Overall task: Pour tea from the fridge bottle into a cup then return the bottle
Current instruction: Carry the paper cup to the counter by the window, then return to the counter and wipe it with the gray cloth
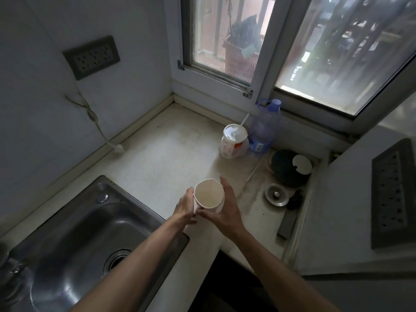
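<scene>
Head view: open countertop [162, 154] is extending from the steel sink [74, 233] on the left to a lidded drink cup [234, 140] and a blue water bottle [265, 129] by the window. The left hand [185, 207] and right hand [222, 211] are both gripping the paper cup [208, 194], fingers wrapping its sides, over the counter just beside the sink's right rim. The cup is standing upright, white, its rim dented out of round

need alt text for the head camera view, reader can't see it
A left hand and a right hand hold a white paper cup between them at a pale kitchen counter. A steel sink lies to the left; a lidded takeaway cup with a straw and a blue-capped plastic bottle stand by the window.
</scene>
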